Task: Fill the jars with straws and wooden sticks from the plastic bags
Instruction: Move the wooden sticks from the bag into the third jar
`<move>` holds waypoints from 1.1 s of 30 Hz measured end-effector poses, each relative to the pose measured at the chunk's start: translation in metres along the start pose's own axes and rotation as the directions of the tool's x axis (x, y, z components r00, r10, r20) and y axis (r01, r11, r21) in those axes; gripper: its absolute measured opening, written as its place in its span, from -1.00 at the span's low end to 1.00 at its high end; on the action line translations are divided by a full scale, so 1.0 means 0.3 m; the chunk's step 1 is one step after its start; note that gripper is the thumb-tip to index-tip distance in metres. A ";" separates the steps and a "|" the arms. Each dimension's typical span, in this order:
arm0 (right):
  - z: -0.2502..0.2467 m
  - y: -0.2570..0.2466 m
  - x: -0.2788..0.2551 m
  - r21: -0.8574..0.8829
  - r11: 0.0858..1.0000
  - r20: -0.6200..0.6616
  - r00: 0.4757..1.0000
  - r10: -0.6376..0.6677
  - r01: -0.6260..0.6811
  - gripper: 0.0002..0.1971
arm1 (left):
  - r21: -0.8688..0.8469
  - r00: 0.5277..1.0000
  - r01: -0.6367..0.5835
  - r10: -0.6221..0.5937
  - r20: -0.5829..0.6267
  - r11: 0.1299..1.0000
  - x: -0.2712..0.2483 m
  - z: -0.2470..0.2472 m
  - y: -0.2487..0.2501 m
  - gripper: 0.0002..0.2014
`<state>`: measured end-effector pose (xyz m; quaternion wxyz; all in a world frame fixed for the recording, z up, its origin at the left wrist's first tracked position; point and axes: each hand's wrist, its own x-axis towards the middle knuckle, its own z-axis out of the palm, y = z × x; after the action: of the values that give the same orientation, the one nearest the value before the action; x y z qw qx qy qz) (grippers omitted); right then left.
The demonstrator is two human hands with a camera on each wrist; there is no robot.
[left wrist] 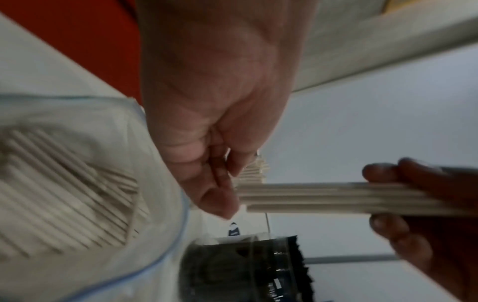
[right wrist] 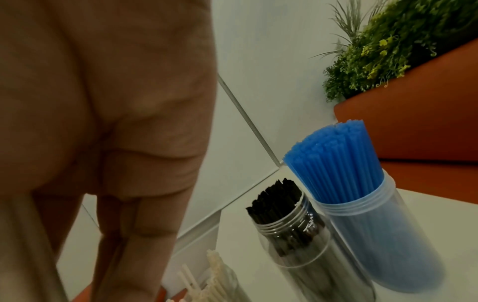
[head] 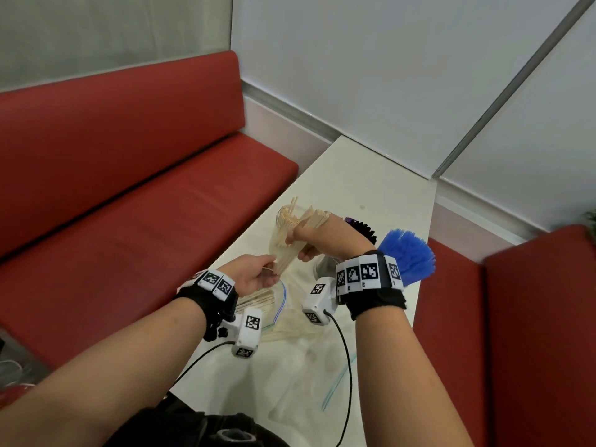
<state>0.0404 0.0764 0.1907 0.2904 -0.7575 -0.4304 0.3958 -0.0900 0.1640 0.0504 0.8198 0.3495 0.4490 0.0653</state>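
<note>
Over the bench, head view: right hand (head: 317,238) wrapped round a bundle of wooden sticks (head: 303,235), left hand (head: 258,274) pinching its lower end, likely to square the ends before loading.
Jar ahead: clear jar (head: 283,227) just beyond the bundle, already crowded with pale straws or sticks.
Bag: open plastic bag (head: 274,304) on the bench (head: 371,188) below the hands, more sticks inside.
Other jars: blue straws (head: 408,254) filling one, black straws (head: 361,229) another, both behind the right wrist.
Left wrist view: fingers (left wrist: 220,179) curled onto the stick ends; opposite fingers clamped round the shafts; bag of sticks (left wrist: 64,183) lower left.
Right wrist view: grip itself hidden by the palm; blue-straw jar (right wrist: 367,235) and black-straw jar (right wrist: 297,245) upright, side by side, nearly touching.
</note>
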 end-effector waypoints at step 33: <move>0.082 0.207 0.496 -0.352 0.919 -0.508 0.789 -0.345 0.176 -0.57 | 0.892 0.986 0.012 0.153 0.065 -0.452 0.128 -0.112 -0.197 -0.66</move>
<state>0.0929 0.1814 0.0774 0.3436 -0.8060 -0.4799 0.0452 -0.1061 0.1532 -0.0254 0.1041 0.9057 0.3055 -0.2750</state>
